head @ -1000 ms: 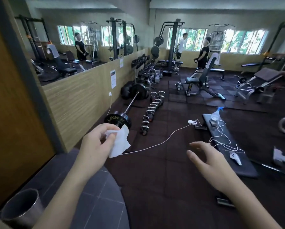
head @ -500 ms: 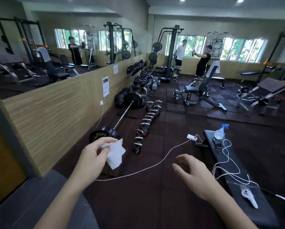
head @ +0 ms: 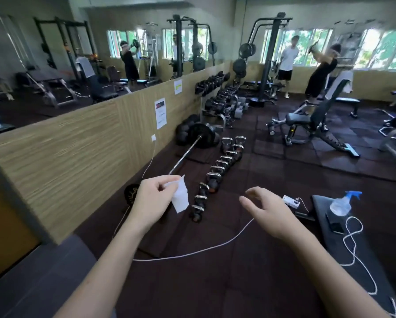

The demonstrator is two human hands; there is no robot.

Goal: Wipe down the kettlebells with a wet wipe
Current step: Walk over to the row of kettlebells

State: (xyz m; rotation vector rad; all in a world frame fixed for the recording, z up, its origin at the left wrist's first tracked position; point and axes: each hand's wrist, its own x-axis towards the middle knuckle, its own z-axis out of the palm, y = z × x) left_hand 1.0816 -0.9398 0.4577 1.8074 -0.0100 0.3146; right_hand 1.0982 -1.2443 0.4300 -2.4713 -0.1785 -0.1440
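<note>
A row of several black kettlebells (head: 217, 174) with chrome handles runs away from me along the dark floor mats. My left hand (head: 152, 200) is held out in front of me and pinches a white wet wipe (head: 181, 196), which hangs down just left of the nearest kettlebells. My right hand (head: 269, 210) hovers to the right of the row with relaxed, spread fingers and holds nothing. Neither hand touches a kettlebell.
A loaded barbell (head: 188, 150) lies left of the kettlebells beside the wood-panelled wall. A white cable (head: 192, 250) crosses the floor to a power strip (head: 291, 200). A black bench (head: 353, 244) at right holds a spray bottle (head: 342, 204). People exercise at the back.
The view has moved forward toward the kettlebells, which now appear closer. Both hands stay outstretched, the left still pinching the wipe.
</note>
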